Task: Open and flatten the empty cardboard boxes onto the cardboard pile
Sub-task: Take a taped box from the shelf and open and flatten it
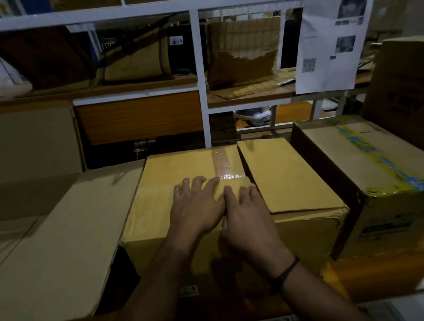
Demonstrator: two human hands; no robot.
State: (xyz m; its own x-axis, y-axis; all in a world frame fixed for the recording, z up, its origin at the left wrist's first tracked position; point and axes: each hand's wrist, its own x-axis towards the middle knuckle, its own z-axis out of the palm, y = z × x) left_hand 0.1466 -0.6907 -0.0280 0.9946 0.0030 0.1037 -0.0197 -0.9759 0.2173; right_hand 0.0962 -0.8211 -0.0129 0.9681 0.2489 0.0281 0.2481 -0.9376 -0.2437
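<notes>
A closed yellow-brown cardboard box [293, 178] stands in the middle, between a paler, larger carton [58, 239] and a brown box with blue-printed tape [377, 170]. The left hand [197, 205] and right hand [250, 216] rest side by side on its lid, fingers [203, 184] straight and slightly apart, gripping nothing. They lie at the near end of the clear tape strip [221, 162], probably to feel for the seam and split it.

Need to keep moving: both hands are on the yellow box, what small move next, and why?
Probably hook fingertips under the flap edge and lift. The left hand and right hand lie flat on the yellow box, whose top is closed, with clear tape just beyond them.
</notes>
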